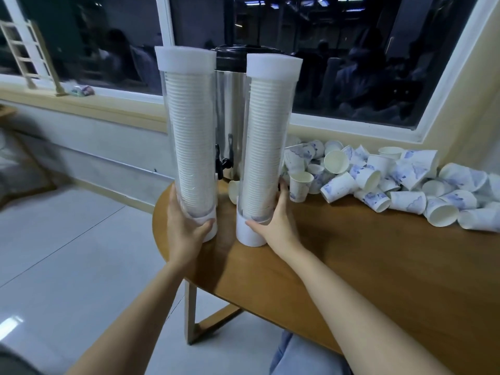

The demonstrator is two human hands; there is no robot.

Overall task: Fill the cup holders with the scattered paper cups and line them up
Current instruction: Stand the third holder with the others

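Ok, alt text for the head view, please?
The left hand grips the left cup holder low down, the right hand the right cup holder; both tubes stand full of white cups at a wooden table. Steel urn behind, loose paper cups heaped at right.

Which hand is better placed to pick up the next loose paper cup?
Probably the right. The right hand grips the right holder just beside the loose cups; the left hand grips the left holder, farther away.

Head view, forward and down, close over table [351, 266]
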